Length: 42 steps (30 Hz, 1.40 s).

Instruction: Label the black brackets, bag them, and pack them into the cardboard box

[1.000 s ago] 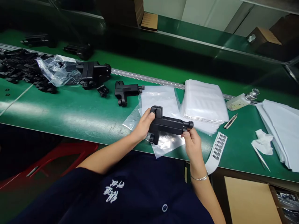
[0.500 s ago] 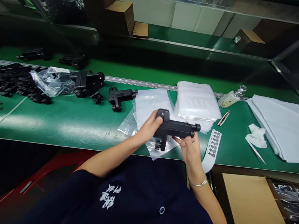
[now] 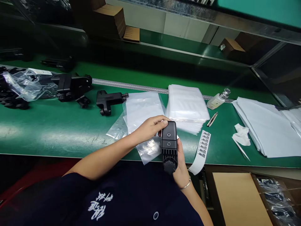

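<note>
A black plastic bracket (image 3: pixel 169 141) is held upright near the bench's front edge, its face with two screws showing and a round knob at the bottom. My left hand (image 3: pixel 154 127) grips its upper left side, thumb near the top corner. Around its right side and back, my right hand (image 3: pixel 180 166) is closed, with the fingers partly hidden behind it. Clear plastic bags (image 3: pixel 143 110) lie beneath and to the left of my hands. A similar black bracket (image 3: pixel 110 101) rests on the green bench, left of those bags.
Behind the hands sits a stack of white bags (image 3: pixel 185 103). Further right are a bottle (image 3: pixel 216 100), a cutter (image 3: pixel 212 119), a label strip (image 3: pixel 202 150), a crumpled tissue (image 3: pixel 241 135) and white sheets (image 3: pixel 265 125). More black parts (image 3: pixel 72 88) lie left. A cardboard box (image 3: pixel 242 197) stands below.
The held bracket has turned from lying sideways to upright, with its screwed face now showing. My right hand has moved left and lower along it. The view has shifted slightly right.
</note>
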{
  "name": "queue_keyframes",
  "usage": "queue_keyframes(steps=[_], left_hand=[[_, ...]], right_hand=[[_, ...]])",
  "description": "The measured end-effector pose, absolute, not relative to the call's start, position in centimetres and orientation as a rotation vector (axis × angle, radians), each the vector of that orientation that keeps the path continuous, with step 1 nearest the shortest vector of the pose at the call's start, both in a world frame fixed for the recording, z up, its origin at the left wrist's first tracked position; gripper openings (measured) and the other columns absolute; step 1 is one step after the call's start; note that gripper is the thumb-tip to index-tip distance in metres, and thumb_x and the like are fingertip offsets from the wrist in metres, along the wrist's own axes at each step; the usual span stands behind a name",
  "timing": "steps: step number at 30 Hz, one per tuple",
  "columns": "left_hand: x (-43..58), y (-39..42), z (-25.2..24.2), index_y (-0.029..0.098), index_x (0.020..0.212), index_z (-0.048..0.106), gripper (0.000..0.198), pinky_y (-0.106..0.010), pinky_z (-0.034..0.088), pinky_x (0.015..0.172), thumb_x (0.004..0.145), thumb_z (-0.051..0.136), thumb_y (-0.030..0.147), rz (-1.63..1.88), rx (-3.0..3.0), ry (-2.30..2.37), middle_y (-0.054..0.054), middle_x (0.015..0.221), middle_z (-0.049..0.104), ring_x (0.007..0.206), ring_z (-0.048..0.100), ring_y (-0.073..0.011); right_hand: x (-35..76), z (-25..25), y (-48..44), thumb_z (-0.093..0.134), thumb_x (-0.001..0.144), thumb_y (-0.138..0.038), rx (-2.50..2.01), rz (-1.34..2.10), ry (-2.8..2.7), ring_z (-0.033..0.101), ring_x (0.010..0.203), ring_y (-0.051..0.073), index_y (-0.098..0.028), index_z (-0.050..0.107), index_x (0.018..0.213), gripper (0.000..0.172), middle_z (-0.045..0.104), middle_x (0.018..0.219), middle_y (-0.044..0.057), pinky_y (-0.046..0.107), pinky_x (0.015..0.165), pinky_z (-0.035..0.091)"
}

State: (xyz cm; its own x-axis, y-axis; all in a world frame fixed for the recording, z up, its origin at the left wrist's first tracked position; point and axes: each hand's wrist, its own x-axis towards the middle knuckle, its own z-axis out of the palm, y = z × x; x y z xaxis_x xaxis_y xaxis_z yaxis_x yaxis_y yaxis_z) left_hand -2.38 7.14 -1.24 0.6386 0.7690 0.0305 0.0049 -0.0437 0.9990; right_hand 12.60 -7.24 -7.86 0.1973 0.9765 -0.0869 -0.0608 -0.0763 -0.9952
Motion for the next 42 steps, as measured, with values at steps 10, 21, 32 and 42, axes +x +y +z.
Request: queue_keyframes(steps=[10, 21, 32, 42], left_hand=[[-7.5, 4.7, -2.0, 0.031, 0.146, 0.043, 0.082, -0.046, 0.042, 0.107, 0.073, 0.079, 0.038, 0.635, 1.822, 0.608, -0.012, 0.145, 0.05, 0.127, 0.053, -0.0353], [-7.8, 4.3, -5.2, 0.018, 0.116, 0.067, 0.074, -0.031, 0.057, 0.065, 0.069, 0.07, 0.074, 0.569, 0.707, 0.686, -0.012, 0.094, 0.072, 0.079, 0.069, -0.0241], [-8.0, 6.2, -7.9, 0.019, 0.091, 0.074, 0.048, -0.033, 0.057, 0.067, 0.079, 0.067, 0.065, 0.524, 0.451, 0.717, -0.008, 0.082, 0.074, 0.072, 0.069, -0.0219], [-6.6, 7.0, -7.0, 0.014, 0.079, 0.069, 0.038, -0.027, 0.055, 0.064, 0.086, 0.065, 0.051, 0.516, 0.403, 0.879, -0.005, 0.071, 0.07, 0.062, 0.066, -0.017]], right_hand=[[14.8, -8.4, -5.4, 0.077, 0.069, -0.062, -1.128, 0.769, -0.857, 0.065, 0.107, 0.027, -0.029, 0.049, 0.132, 0.076, 0.065, 0.12, 0.009, 0.046, 0.093, 0.054], [14.6, -5.3, -3.4, 0.077, 0.072, -0.056, -1.225, 1.089, -0.961, 0.063, 0.058, 0.016, -0.021, 0.063, 0.094, 0.044, 0.064, 0.071, 0.0, 0.031, 0.056, 0.057], [11.5, -3.5, -3.4, 0.077, 0.072, -0.046, -1.433, 0.811, -1.205, 0.066, 0.068, 0.019, -0.023, 0.06, 0.099, 0.039, 0.068, 0.079, 0.002, 0.032, 0.062, 0.057], [11.4, -1.9, -4.4, 0.074, 0.078, -0.041, -1.486, 0.57, -1.615, 0.07, 0.081, 0.024, -0.023, 0.059, 0.123, 0.051, 0.073, 0.096, 0.007, 0.036, 0.073, 0.057]])
